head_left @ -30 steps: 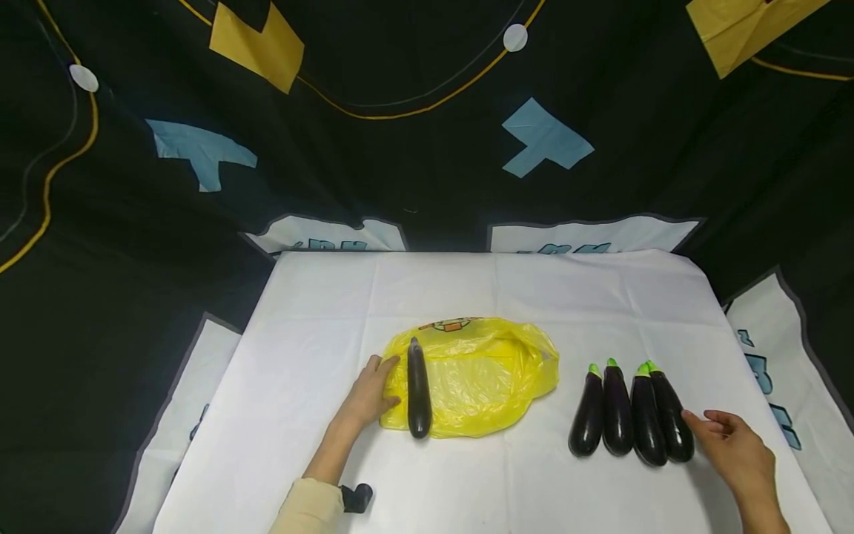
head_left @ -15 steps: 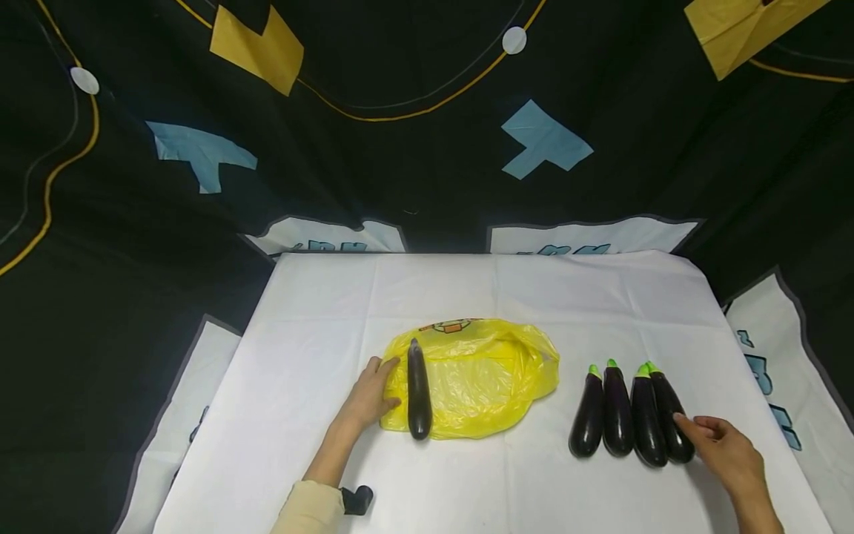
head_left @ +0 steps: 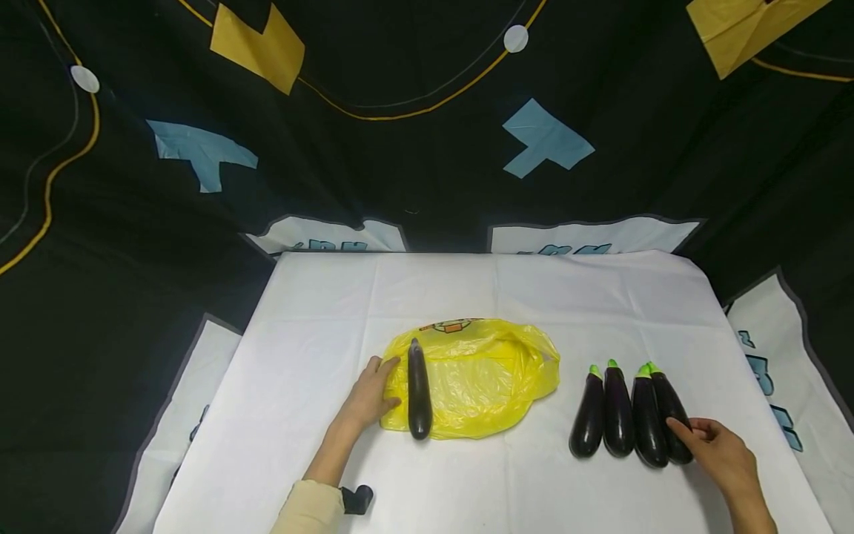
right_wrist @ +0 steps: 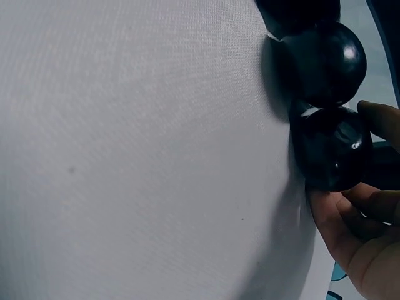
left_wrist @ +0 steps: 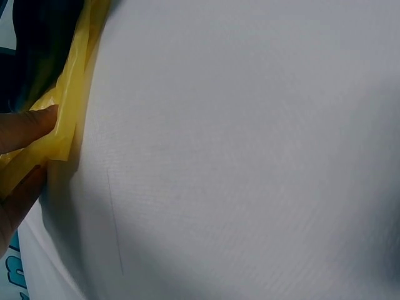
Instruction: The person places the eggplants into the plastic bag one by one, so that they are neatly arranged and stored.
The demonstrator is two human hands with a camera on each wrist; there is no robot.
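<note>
A yellow plastic bag (head_left: 477, 386) lies flat on the white-covered table with one dark eggplant (head_left: 419, 393) lying lengthwise over its left part. My left hand (head_left: 365, 393) rests at the bag's left edge, thumb and fingers spread apart; the left wrist view shows its fingertips (left_wrist: 45, 119) touching the yellow plastic. Over on the right, several eggplants with green tips lie side by side. My right hand (head_left: 723, 456) holds the rightmost eggplant (head_left: 670, 408), thumb on top and the other fingers at its outer side. In the right wrist view, that eggplant (right_wrist: 331, 150) shows between thumb and fingers.
The other eggplants (head_left: 587, 415) in the row lie close against the held one. A small black object (head_left: 356, 500) shows beside my left sleeve (head_left: 310, 508). A black curtain (head_left: 414, 170) with hanging decorations stands behind the table (head_left: 427, 285).
My right hand has moved left from beside the rightmost eggplant and taken hold of it. The left hand, the bag and the eggplant on it have stayed put.
</note>
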